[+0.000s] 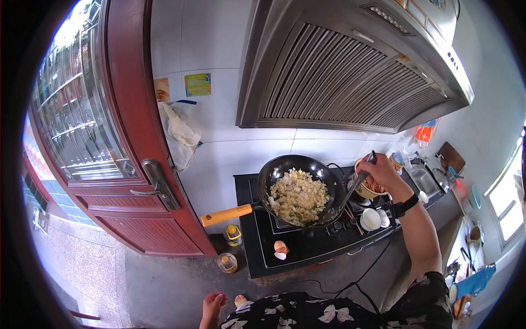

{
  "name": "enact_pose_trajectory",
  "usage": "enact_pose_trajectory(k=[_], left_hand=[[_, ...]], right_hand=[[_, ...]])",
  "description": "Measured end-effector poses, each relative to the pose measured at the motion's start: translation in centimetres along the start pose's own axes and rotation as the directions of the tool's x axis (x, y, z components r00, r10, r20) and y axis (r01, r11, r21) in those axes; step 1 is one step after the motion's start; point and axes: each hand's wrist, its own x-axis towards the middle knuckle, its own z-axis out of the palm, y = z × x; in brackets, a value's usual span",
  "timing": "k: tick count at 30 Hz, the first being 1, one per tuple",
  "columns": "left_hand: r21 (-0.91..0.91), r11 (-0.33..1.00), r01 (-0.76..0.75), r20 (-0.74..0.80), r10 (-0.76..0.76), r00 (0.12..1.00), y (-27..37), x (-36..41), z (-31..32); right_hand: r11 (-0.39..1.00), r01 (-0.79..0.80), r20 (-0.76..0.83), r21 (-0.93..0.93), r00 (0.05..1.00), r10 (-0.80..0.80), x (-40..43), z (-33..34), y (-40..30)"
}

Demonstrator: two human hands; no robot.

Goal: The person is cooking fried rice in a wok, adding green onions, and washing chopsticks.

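Note:
My right hand (377,169) grips the dark handle of a wok spatula (354,190). The spatula slants down to the right inner wall of a black wok (335,207); its blade is hard to make out. Fried rice (299,197) with bits of egg and green fills the wok's middle. The wok's wooden handle (227,215) points left, with no hand on it. Low in front of my body, my left hand (213,305) is curled and appears to hold nothing. Behind my right hand, a yellow pot (365,192) with brownish food is partly covered.
Cracked eggshells (280,250) lie on the black gas stove (263,269). A white bowl (370,219) and chopsticks (354,221) are at its right. Oil bottles (233,235) stand on the floor. The range hood (328,82) overhangs the wok; a red door (160,230) is left. A cable (361,276) trails below.

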Motion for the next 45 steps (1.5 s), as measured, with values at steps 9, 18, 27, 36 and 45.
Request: enact_pose_trajectory(k=[9,18,27,36,45], left_hand=[[0.106,0.994,0.040,0.078,-0.048,0.996,-0.8,1.4,-1.9],[0.068,0.997,0.036,0.018,-0.037,0.999,0.9,0.2,-0.5],[0.333,0.940,-0.080,0.073,0.059,0.996,1.8,-4.2,0.0],[0.044,0.997,-0.063,-0.085,0.066,0.994,0.7,-4.0,-0.3],[-0.067,0.997,0.050,-0.096,-0.056,0.994,-1.8,0.8,-2.1]], right_hand=[[0.786,-0.185,0.006,0.590,0.974,0.225,-1.9,8.7,5.1],[0.991,-0.131,0.137,-0.013,0.982,0.131,-3.9,0.9,0.5],[0.938,0.056,0.092,0.342,0.991,-0.093,2.0,5.2,13.6],[0.352,0.935,0.722,0.055,0.206,-0.660,-2.0,9.0,4.9],[0.977,-0.168,0.296,0.129,0.947,0.124,-0.9,-0.1,0.5]])
